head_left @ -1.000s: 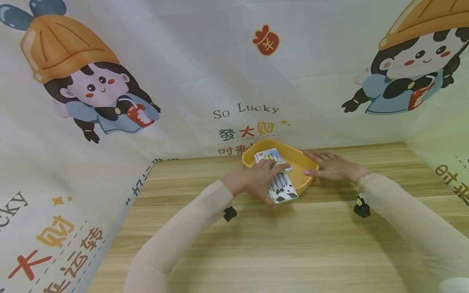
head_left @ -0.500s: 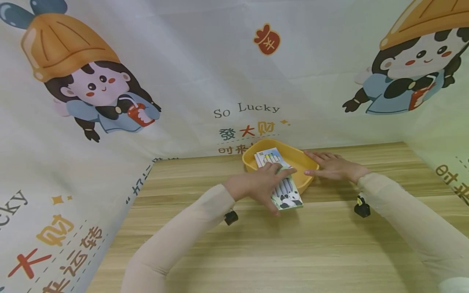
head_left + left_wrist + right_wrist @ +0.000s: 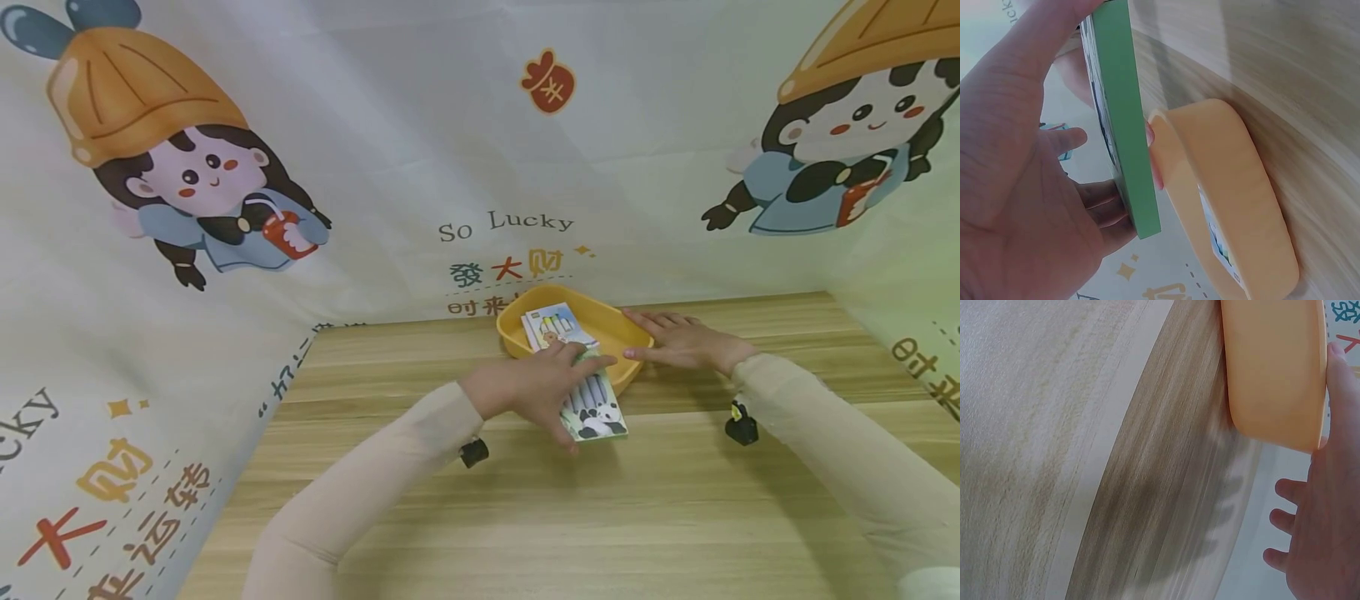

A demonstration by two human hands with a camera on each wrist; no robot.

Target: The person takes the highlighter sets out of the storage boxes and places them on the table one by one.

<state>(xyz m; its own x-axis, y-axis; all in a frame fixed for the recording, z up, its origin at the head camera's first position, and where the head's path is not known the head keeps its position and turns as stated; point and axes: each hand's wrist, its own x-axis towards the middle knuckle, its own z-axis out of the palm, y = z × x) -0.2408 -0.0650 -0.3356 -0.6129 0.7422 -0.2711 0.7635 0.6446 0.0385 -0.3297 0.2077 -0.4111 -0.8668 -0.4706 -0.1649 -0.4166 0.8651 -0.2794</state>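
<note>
Now the left hand [image 3: 536, 385] grips the green panda box [image 3: 595, 407], thumb under one edge and fingers over the top, and has drawn it nearer the person than a second ago, its far end just over the yellow tray's [image 3: 628, 332] near rim. Beyond the grip, another pack [image 3: 556, 326] lies inside the tray. Rightward, the right hand [image 3: 686, 340] stays flat, fingers straight, thumb touching the tray's rim.

Wooden table [image 3: 525, 500] (light grain) carries 1 yellow tray [image 3: 626, 333].
</note>
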